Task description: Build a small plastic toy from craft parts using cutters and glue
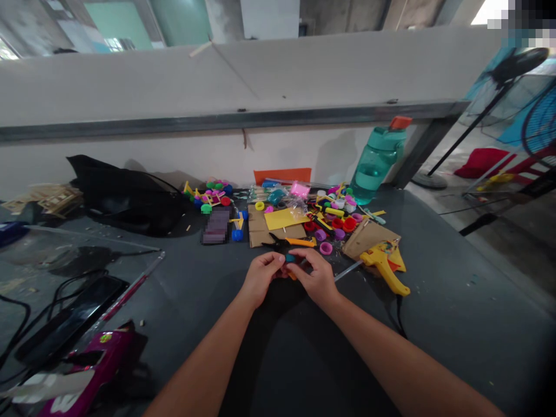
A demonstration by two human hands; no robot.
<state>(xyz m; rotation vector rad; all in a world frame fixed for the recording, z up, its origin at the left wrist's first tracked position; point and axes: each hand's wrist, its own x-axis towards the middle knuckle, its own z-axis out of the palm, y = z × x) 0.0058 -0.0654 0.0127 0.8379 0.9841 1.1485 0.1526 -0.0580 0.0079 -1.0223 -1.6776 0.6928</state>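
Note:
My left hand point(262, 275) and my right hand point(313, 276) meet over the dark table point(434, 324), fingers pinched together around a small piece with a blue cap point(289, 258) and an orange bit beneath it. Just beyond my fingers lie scissors with orange handles point(292, 241) on brown cardboard point(259, 229). A yellow glue gun point(384, 265) rests on the table to the right of my right hand, its nozzle pointing towards it.
Several coloured bottle caps point(336, 223), sticks and a yellow sheet point(284, 218) are scattered behind. A teal water bottle point(377, 161) stands at the back right, a black bag point(125, 197) at the left. Cables and a pink object point(93, 362) lie near left.

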